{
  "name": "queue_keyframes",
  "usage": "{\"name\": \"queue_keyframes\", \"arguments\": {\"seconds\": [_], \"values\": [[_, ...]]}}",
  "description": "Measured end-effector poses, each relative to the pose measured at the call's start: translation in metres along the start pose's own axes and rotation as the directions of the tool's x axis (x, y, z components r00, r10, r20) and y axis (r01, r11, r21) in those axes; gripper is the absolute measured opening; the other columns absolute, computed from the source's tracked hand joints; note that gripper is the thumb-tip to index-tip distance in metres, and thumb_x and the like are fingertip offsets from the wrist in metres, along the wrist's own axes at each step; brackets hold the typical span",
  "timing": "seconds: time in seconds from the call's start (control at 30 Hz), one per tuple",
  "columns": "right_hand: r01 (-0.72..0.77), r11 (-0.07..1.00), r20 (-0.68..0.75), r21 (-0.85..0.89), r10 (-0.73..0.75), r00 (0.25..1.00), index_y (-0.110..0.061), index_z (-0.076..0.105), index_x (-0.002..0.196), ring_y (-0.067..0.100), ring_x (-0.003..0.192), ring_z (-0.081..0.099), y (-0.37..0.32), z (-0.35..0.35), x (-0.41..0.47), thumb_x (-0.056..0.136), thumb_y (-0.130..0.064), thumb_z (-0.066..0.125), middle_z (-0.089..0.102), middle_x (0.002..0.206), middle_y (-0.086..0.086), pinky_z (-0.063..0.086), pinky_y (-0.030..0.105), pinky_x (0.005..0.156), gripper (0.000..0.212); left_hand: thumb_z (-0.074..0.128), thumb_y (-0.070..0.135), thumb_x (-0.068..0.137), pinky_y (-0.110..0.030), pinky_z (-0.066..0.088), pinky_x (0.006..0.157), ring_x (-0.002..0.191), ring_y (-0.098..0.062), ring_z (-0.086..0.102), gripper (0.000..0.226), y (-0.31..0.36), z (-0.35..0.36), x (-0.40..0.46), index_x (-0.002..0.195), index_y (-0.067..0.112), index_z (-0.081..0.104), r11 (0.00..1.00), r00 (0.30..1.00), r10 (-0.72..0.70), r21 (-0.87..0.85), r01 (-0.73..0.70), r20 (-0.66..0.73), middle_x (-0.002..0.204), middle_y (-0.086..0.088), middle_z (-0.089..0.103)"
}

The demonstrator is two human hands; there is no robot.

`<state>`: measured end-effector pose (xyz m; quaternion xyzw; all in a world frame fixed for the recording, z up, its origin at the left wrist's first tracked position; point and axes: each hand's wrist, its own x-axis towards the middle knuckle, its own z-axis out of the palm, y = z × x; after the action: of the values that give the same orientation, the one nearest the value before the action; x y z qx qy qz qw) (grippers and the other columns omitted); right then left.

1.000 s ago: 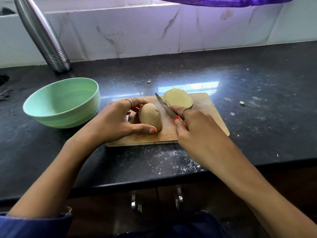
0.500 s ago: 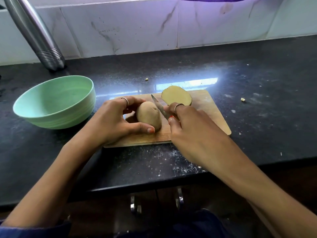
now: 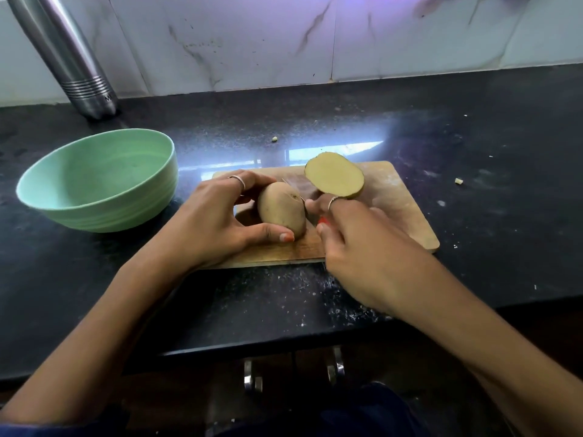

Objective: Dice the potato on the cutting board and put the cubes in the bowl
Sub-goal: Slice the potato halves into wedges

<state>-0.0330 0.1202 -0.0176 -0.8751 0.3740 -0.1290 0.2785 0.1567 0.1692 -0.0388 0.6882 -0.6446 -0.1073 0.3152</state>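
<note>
A wooden cutting board (image 3: 400, 212) lies on the black counter. On it sits a potato half (image 3: 280, 208), skin up, and my left hand (image 3: 214, 216) grips it with thumb in front and fingers behind. My right hand (image 3: 362, 247) holds a knife (image 3: 317, 217) with an orange-red handle; its blade presses against the right side of that half and is mostly hidden by my fingers. A second potato half (image 3: 334, 175) lies cut face up at the board's far side. The empty green bowl (image 3: 94, 181) stands left of the board.
A steel bottle (image 3: 63, 55) leans at the back left against the white tiled wall. Small potato bits (image 3: 458, 181) and white specks dot the black counter (image 3: 473, 146). The counter's front edge runs just below my wrists, above cupboard handles (image 3: 252, 378).
My right hand has brought the knife leftward, from resting on the board to against the potato half's right side. My left hand keeps its grip.
</note>
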Motion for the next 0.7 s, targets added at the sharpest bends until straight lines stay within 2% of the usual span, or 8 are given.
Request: {"name": "queue_keyframes", "arguments": {"seconds": [0.07,0.17,0.27,0.33,0.4,0.47,0.63,0.7], "values": [[-0.031,0.999,0.016,-0.004,0.031,0.999,-0.030,0.048,0.123,0.005,0.067,0.045,-0.003,-0.002,0.006,0.095,-0.022,0.040,0.050,0.084,-0.008,0.031,0.013,0.049,0.030,0.063,0.073,0.053,-0.009,0.041,0.094,0.109,0.001,0.056,0.088,0.001,0.000,0.000,0.125,0.022,0.058,1.000,1.000,0.015,0.020,-0.015,0.001,0.117,0.011,0.062],[-0.055,0.998,0.025,0.001,0.055,0.998,-0.025,0.049,0.126,0.017,0.087,0.049,-0.007,-0.002,0.017,0.094,-0.019,0.042,0.057,0.114,-0.001,0.040,0.025,0.068,0.033,0.062,0.073,0.055,-0.002,0.037,0.089,0.108,0.000,0.056,0.088,0.001,0.000,-0.001,0.125,0.020,0.058,0.999,1.000,0.026,0.035,-0.026,-0.010,0.116,0.010,0.062],[-0.068,0.998,0.040,-0.018,0.068,0.997,-0.029,0.043,0.130,0.015,0.094,0.046,-0.007,0.000,0.008,0.095,-0.021,0.041,0.052,0.123,-0.004,0.035,0.027,0.072,0.036,0.062,0.074,0.052,-0.010,0.041,0.094,0.109,-0.001,0.056,0.090,0.001,0.002,-0.001,0.125,0.021,0.058,1.000,1.000,-0.011,0.008,0.011,-0.018,0.116,0.010,0.062],[-0.074,0.997,0.077,-0.033,0.076,0.994,-0.033,0.041,0.127,0.013,0.086,0.044,-0.003,-0.002,-0.007,0.095,-0.021,0.041,0.050,0.116,-0.006,0.040,0.031,0.074,0.035,0.062,0.074,0.051,-0.016,0.043,0.096,0.109,-0.002,0.056,0.090,0.001,0.003,-0.001,0.124,0.023,0.058,1.000,0.999,-0.027,-0.002,0.027,-0.018,0.116,0.011,0.062],[-0.100,0.995,0.096,-0.028,0.102,0.990,-0.036,0.043,0.121,0.010,0.077,0.043,-0.002,-0.006,-0.023,0.094,-0.019,0.042,0.049,0.103,-0.010,0.042,0.030,0.073,0.032,0.061,0.074,0.050,-0.013,0.042,0.093,0.108,-0.001,0.056,0.089,0.002,0.002,0.000,0.123,0.024,0.058,1.000,0.999,-0.030,-0.001,0.030,-0.010,0.114,0.012,0.062],[-0.120,0.990,0.091,-0.069,0.126,0.988,-0.037,0.040,0.125,0.009,0.071,0.043,-0.005,-0.009,-0.032,0.095,-0.020,0.043,0.036,0.084,-0.013,0.042,0.029,0.068,0.035,0.060,0.075,0.049,-0.010,0.041,0.090,0.106,-0.001,0.056,0.090,0.004,0.000,0.001,0.123,0.024,0.058,0.999,1.000,-0.025,0.025,0.025,0.009,0.113,0.012,0.062],[-0.023,0.933,0.098,-0.359,0.063,0.993,-0.027,0.009,0.147,0.018,0.071,0.031,-0.021,0.000,-0.035,0.092,-0.009,0.043,0.018,0.071,-0.006,0.033,0.031,0.064,0.067,0.056,0.077,0.046,-0.021,0.044,0.091,0.104,-0.007,0.057,0.094,0.007,-0.004,0.001,0.124,0.025,0.057,0.996,0.998,-0.046,0.083,0.043,0.039,0.113,0.011,0.062],[-0.010,0.909,0.092,-0.416,0.053,0.994,-0.026,0.010,0.147,0.019,0.074,0.031,-0.020,-0.002,-0.033,0.091,-0.006,0.042,0.018,0.071,-0.004,0.031,0.031,0.062,0.068,0.058,0.078,0.047,-0.024,0.045,0.093,0.105,-0.008,0.057,0.094,0.008,-0.004,0.001,0.125,0.025,0.056,0.995,0.998,-0.050,0.090,0.047,0.040,0.113,0.010,0.062]]}}
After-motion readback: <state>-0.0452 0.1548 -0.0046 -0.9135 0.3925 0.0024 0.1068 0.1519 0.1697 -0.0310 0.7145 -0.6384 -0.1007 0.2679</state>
